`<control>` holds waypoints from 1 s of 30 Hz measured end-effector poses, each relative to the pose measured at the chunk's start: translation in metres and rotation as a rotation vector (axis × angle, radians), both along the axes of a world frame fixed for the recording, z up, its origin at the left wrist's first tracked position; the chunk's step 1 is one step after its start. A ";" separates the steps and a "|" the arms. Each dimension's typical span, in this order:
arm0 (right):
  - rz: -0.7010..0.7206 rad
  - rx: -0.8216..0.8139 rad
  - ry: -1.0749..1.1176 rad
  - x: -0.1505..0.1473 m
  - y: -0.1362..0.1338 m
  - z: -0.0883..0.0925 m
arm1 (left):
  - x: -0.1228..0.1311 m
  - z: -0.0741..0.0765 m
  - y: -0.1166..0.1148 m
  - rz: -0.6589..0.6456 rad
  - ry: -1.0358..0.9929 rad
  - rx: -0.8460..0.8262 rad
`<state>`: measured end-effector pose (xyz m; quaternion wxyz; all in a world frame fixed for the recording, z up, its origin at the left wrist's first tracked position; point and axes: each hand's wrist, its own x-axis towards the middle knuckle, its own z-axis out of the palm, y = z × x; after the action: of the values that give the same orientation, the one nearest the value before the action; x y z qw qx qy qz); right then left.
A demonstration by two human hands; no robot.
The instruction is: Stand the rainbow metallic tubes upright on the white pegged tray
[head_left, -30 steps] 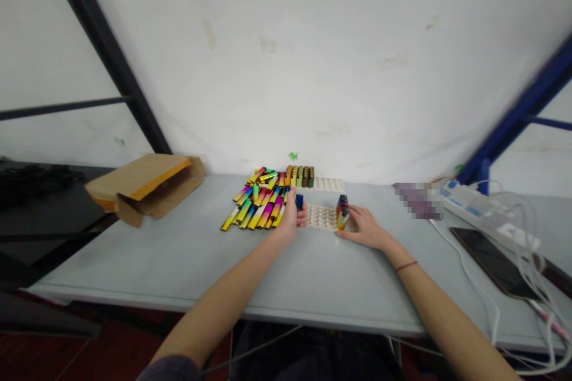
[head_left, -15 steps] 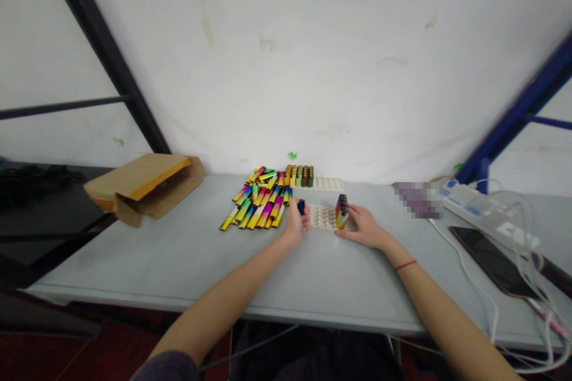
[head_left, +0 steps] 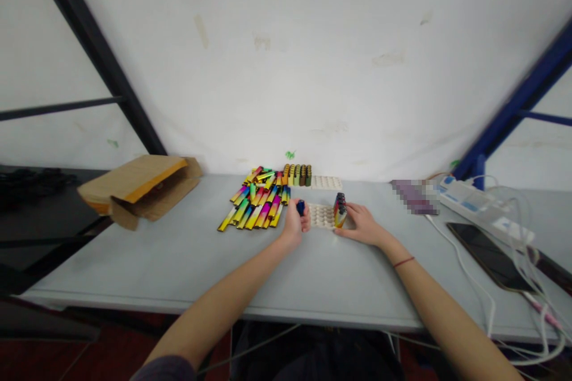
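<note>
My left hand (head_left: 295, 223) is closed in a fist around a lighter (head_left: 301, 207), whose dark blue top sticks out above the fingers. It is at the left end of a white tray with round pockets (head_left: 322, 216). At the tray's right end stands a row of upright lighters (head_left: 340, 211) with dark tops and coloured bodies. My right hand (head_left: 364, 226) spans that end, thumb at the near edge and fingers behind the row, holding the tray. Left of my left hand lies a pile of shiny multicoloured lighters (head_left: 254, 205).
Behind, a second white tray (head_left: 327, 182) holds several upright lighters (head_left: 297, 175) at its left. An opened cardboard box (head_left: 138, 181) lies on the left of the grey table (head_left: 187, 274). To the right are a phone (head_left: 489, 256), a power strip (head_left: 485, 211) and white cables (head_left: 469, 274).
The camera view has shifted slightly. Both hands keep their places at the tray, and the left still holds the lighter.
</note>
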<state>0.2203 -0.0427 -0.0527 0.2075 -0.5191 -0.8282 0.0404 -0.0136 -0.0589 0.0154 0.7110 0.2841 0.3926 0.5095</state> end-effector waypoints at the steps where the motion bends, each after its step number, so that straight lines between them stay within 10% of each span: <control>1: 0.003 0.002 0.003 0.000 0.000 0.000 | 0.000 0.000 0.000 0.004 0.001 -0.001; 13: 0.006 -0.005 0.017 -0.002 0.000 0.002 | 0.001 0.011 0.012 -0.065 0.011 0.278; 18: 0.019 -0.004 0.023 -0.004 -0.002 0.005 | 0.010 0.019 0.040 -0.013 0.358 0.628; 30: 0.038 0.001 0.024 -0.002 -0.002 0.005 | 0.011 -0.025 0.060 -0.073 0.691 0.830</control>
<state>0.2179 -0.0451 -0.0481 0.2168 -0.5026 -0.8354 0.0503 -0.0024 0.0009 -0.0100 0.3858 0.7055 0.3590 0.4738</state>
